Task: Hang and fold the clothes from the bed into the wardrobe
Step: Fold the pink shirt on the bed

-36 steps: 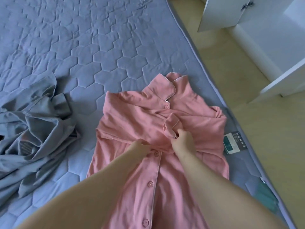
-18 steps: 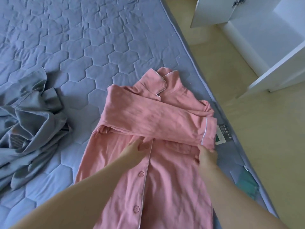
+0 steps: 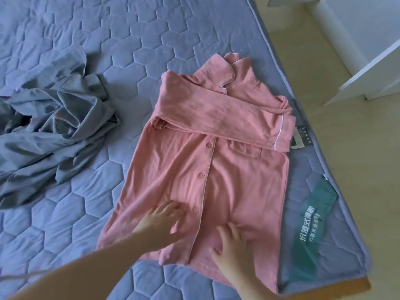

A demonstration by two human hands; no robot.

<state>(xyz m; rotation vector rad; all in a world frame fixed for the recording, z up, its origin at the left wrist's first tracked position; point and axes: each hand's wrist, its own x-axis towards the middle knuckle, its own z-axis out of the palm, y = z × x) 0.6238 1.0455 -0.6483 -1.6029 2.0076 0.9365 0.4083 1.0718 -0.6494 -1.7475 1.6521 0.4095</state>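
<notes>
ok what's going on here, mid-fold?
Yes. A person is folding a pink pajama shirt laid buttoned-side up on the bed. One sleeve lies folded across the chest. The left hand and right hand rest flat and open on the lower half. A crumpled grey garment waits to the left, unfolded.

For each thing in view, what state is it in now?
pink shirt: flat on bed, buttoned, sleeve folded across chest
grey garment: crumpled, unfolded
left hand: open, flat on shirt
right hand: open, flat on shirt
wardrobe door: open
</notes>
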